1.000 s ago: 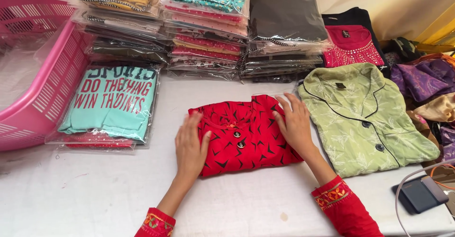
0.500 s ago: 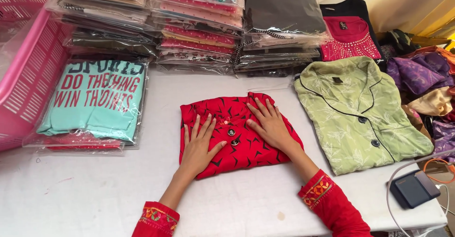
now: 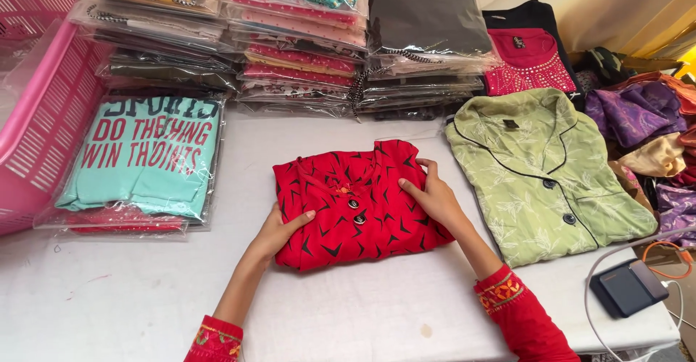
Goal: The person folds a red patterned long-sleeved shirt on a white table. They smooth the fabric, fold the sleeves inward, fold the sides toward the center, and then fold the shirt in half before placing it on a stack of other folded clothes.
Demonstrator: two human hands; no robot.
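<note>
A folded red garment with black marks and dark buttons (image 3: pixel 355 195) lies in the middle of the white table (image 3: pixel 130 297). My left hand (image 3: pixel 279 230) grips its lower left edge, thumb on top and fingers tucked under the fabric. My right hand (image 3: pixel 433 197) holds the right edge of the same garment, fingers curled onto the cloth. Both wrists wear red embroidered sleeves.
A folded green button shirt (image 3: pixel 544 173) lies right of the red one. A bagged turquoise printed shirt (image 3: pixel 148 155) lies left, beside a pink plastic basket (image 3: pixel 43 115). Stacks of bagged clothes (image 3: pixel 297 36) line the back. A dark power bank with cables (image 3: pixel 629 286) sits at the right edge.
Both hands moved from lying flat on top of the red garment outward to its left and right edges, where they now grip it. The camera view shifted slightly.
</note>
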